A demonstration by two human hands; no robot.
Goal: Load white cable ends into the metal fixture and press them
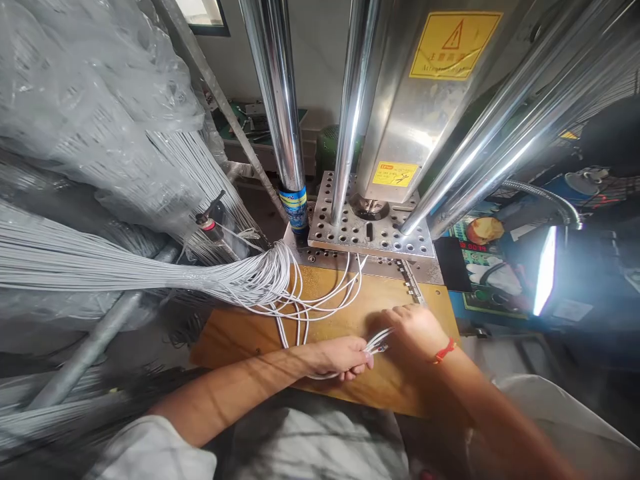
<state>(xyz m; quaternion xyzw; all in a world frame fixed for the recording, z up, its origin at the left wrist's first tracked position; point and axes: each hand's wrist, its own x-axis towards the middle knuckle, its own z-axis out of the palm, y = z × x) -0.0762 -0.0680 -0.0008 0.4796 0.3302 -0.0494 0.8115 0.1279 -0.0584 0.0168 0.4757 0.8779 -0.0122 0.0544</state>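
My left hand is closed around a small bunch of thin white cables low on a wooden board. My right hand, with a red band at the wrist, is closed on the ends of the same cables, just right of the left hand. The two hands almost touch. The cables loop back over the board to a thick bundle of white cables coming in from the left.
A press machine with chrome columns and a perforated metal plate stands behind the board. Plastic-wrapped cable bundles fill the left. A bright lamp on a flexible arm shines at the right, beside a control panel.
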